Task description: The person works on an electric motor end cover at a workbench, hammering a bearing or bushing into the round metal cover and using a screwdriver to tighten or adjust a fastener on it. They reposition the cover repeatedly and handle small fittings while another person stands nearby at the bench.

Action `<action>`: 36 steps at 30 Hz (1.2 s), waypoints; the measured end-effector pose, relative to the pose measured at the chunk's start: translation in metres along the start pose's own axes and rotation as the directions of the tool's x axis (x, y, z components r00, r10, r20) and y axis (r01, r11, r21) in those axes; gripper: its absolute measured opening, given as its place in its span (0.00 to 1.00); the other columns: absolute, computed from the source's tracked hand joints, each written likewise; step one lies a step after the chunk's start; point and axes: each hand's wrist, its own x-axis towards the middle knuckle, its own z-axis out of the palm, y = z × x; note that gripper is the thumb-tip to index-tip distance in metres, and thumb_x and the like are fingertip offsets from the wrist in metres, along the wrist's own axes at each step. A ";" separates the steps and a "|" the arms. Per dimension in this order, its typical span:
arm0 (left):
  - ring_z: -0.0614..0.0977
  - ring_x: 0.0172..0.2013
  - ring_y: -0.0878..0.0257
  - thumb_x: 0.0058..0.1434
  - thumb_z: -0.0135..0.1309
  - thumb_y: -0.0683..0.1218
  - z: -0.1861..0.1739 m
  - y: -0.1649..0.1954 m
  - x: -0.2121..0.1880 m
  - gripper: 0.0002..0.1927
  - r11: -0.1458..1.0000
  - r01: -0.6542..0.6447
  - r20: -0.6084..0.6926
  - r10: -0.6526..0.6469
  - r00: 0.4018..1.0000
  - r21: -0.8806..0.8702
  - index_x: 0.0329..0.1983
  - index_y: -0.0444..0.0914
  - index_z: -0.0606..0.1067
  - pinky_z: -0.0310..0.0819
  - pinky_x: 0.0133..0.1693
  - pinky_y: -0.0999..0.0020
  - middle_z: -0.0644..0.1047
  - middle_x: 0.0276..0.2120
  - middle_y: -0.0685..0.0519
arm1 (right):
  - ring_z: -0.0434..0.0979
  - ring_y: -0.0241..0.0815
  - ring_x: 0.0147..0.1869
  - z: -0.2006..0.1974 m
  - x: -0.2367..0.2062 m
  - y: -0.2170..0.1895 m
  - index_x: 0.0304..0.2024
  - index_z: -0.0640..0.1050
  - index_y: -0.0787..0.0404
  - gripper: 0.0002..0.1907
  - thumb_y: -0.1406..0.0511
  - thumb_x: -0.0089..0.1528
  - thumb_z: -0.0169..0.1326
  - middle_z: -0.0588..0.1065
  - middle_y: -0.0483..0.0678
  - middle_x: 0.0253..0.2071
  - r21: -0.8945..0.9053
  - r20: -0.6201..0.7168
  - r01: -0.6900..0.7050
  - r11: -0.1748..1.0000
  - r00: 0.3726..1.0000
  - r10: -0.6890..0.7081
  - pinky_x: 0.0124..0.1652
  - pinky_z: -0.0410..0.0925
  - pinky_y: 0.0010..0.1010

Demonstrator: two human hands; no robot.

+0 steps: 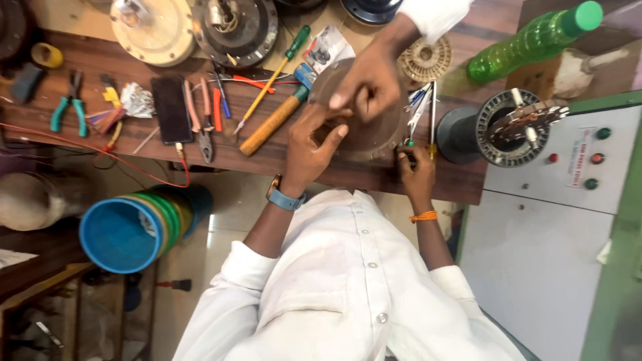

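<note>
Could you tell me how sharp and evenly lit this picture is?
Head view: soft, even light, no hard shadows; co-worker's hand slightly blurred, left hand and right hand sharper; glare patch on the floor; lower-left corner dim.

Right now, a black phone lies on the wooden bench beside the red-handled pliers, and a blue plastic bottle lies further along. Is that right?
Not quite: the plastic bottle is green, with a green cap, not blue. The head view shows it. The rest holds: the black phone lies on the wooden bench beside the red-handled pliers.
</note>
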 end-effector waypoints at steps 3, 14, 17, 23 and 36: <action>0.78 0.50 0.52 0.66 0.59 0.42 0.003 0.002 0.001 0.11 0.973 -0.153 -0.095 0.171 0.981 0.171 0.51 0.36 0.78 0.73 0.50 0.60 0.77 0.48 0.48 | 0.78 0.36 0.34 -0.012 0.005 0.000 0.45 0.79 0.64 0.05 0.70 0.68 0.57 0.79 0.49 0.34 0.203 0.070 -0.156 0.967 0.987 0.144 0.35 0.69 0.29; 0.73 0.33 0.70 0.71 0.55 0.46 -0.010 -0.055 0.005 0.08 0.850 0.196 -0.245 -0.349 0.905 -0.488 0.44 0.34 0.77 0.64 0.37 0.75 0.76 0.32 0.57 | 0.75 0.31 0.31 -0.041 -0.015 0.034 0.47 0.79 0.66 0.08 0.69 0.68 0.52 0.76 0.44 0.31 0.515 0.128 -0.381 0.768 0.920 0.371 0.32 0.69 0.24; 0.75 0.33 0.71 0.68 0.55 0.47 0.002 -0.063 -0.001 0.09 0.736 0.259 -0.206 -0.476 0.855 -0.625 0.44 0.36 0.76 0.69 0.36 0.75 0.76 0.33 0.58 | 0.73 0.31 0.29 -0.049 -0.014 0.038 0.46 0.80 0.65 0.09 0.66 0.68 0.52 0.76 0.44 0.30 0.571 0.190 -0.524 0.632 0.833 0.519 0.28 0.65 0.25; 0.76 0.31 0.69 0.67 0.54 0.47 0.028 -0.050 0.023 0.08 0.600 0.297 -0.108 -0.545 0.831 -0.743 0.45 0.39 0.76 0.69 0.34 0.74 0.77 0.31 0.56 | 0.73 0.31 0.26 -0.073 0.001 0.042 0.40 0.82 0.62 0.11 0.62 0.66 0.54 0.76 0.44 0.25 0.529 0.138 -0.415 0.740 0.903 0.407 0.27 0.68 0.25; 0.75 0.31 0.68 0.68 0.54 0.47 0.023 -0.004 0.088 0.08 0.524 0.090 -0.168 -0.424 0.890 -0.847 0.46 0.39 0.76 0.71 0.35 0.72 0.75 0.30 0.57 | 0.72 0.31 0.24 -0.114 0.011 0.060 0.41 0.83 0.65 0.13 0.63 0.66 0.52 0.76 0.45 0.25 0.652 0.113 -0.380 0.656 0.905 0.411 0.25 0.65 0.24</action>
